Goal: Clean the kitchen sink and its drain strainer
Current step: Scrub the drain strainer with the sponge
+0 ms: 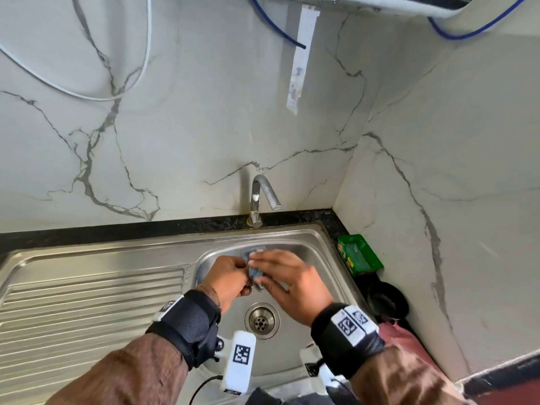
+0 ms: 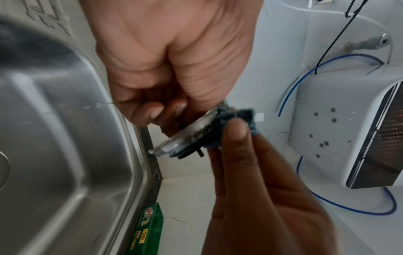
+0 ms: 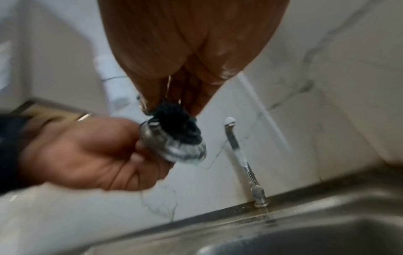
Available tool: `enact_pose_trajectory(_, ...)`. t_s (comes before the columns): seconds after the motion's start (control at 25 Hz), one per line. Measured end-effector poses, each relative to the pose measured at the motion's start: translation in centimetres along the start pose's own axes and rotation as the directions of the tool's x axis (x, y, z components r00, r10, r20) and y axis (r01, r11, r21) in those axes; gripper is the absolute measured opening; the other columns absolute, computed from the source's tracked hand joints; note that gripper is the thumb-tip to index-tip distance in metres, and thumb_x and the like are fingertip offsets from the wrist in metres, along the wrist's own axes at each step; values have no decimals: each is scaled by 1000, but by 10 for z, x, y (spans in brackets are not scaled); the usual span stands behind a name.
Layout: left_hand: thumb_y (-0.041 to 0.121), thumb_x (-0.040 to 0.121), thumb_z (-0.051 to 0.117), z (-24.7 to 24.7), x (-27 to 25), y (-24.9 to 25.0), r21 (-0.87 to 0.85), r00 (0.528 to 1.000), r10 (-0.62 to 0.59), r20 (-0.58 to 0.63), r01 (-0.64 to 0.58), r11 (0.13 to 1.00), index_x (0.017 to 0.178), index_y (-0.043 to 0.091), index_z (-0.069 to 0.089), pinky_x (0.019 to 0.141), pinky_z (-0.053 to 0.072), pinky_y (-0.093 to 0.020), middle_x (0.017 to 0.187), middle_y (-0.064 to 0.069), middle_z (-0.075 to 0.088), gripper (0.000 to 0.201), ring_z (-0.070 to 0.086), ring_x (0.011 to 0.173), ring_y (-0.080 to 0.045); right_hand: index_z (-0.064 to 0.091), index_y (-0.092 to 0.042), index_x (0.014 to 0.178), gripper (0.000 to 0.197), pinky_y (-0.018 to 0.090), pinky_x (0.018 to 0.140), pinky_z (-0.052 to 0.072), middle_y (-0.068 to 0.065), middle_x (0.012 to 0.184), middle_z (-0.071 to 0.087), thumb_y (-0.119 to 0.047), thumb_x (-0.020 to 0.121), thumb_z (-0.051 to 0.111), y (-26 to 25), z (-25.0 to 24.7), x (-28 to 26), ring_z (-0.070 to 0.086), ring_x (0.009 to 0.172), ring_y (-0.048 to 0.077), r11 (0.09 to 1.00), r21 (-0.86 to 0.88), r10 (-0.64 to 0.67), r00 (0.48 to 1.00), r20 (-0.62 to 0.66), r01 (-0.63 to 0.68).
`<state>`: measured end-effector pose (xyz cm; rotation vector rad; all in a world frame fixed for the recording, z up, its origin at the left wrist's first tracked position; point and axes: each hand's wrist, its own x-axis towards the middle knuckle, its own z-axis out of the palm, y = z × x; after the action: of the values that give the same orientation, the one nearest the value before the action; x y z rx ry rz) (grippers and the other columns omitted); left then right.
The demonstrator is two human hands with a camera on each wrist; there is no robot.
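I have both hands raised above the sink [image 1: 292, 238], toward the back edge of its basin. My left hand [image 1: 230, 276] has its fingers curled round the drain strainer [image 2: 185, 136], holding it tilted, clear of the steel. My right hand [image 1: 292, 279] keeps its fingers nearly straight and together, their tips pressing a dark blue scrub pad [image 2: 237, 120] onto the strainer's face (the pad is bunched, so its shape is hard to read). Below my wrists, the open drain [image 1: 262, 320] sits in the basin floor. The tap [image 1: 260, 197] stands at the back edge. A green soap box [image 1: 359, 254] lies on the counter at the sink's right-hand back corner.
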<state>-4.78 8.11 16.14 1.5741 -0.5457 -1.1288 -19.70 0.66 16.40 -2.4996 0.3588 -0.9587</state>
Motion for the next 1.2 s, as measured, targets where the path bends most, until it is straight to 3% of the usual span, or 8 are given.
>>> enact_pose_trajectory(0.04,-4,92,57,-4,-1,1,9,1000,22,6,-22,1000,88,3,73,47,41,-23,72,-14,67,18,50,59,-18,72,-21,115,22,21,100,47,-8,120,69,-22,94,66,1,1,-1,60,114,2,1000,-11,-14,1000,5,14)
enact_pose_trajectory(0.16,-4,88,60,-10,-2,-1,44,996,92,9,-92,995,90,4,76,49,40,-23,71,-14,68,18,46,56,-16,73,-22,87,13,23,72,49,-7,80,70,-29,94,64,7,6,5,60,76,-4,889,125,451,890,-72,-441)
enact_pose_trajectory(0.36,-2,88,64,-12,-7,2,-33,987,156,24,-155,987,101,3,75,71,60,-35,90,-19,74,17,66,74,-25,74,-20,110,18,14,92,49,-9,106,72,-19,94,66,-3,13,1,63,103,-2,946,160,307,939,-153,-283)
enact_pose_trajectory(0.48,-5,87,64,-15,-4,1,-129,983,183,-11,-183,975,105,1,74,80,61,-40,97,-20,75,21,70,90,-34,76,-18,98,14,38,89,58,1,91,77,-24,95,64,11,17,5,73,91,16,657,488,650,760,19,-574)
enact_pose_trajectory(0.72,-2,84,69,-21,12,-8,-47,903,356,-239,-377,925,94,12,76,85,59,-43,89,-4,77,18,74,88,-24,73,5,96,14,37,88,58,23,96,74,-6,91,66,-13,40,11,72,88,29,123,851,777,583,237,-510)
enact_pose_trajectory(0.92,0,82,74,-15,16,-7,-256,859,307,-410,-432,865,90,5,74,84,59,-48,86,-15,76,9,73,86,-34,79,-19,104,23,17,90,52,-9,104,76,-11,83,78,-14,41,3,69,101,2,754,488,564,814,-140,-439)
enact_pose_trajectory(1.08,-8,86,65,-3,5,-5,-448,905,232,-357,-384,807,96,-7,67,79,61,-39,91,-25,73,10,72,87,-36,79,-23,93,9,25,83,53,-12,95,76,-27,88,73,-16,42,3,70,91,4,700,495,646,752,-132,-514)
enact_pose_trajectory(1.2,-13,86,62,-2,6,-5,-487,909,231,-348,-386,784,100,-9,64,80,61,-37,96,-25,72,15,71,88,-31,77,-20,102,16,17,82,52,-12,100,72,-26,89,71,-20,40,2,68,97,3,849,372,479,843,-245,-375)
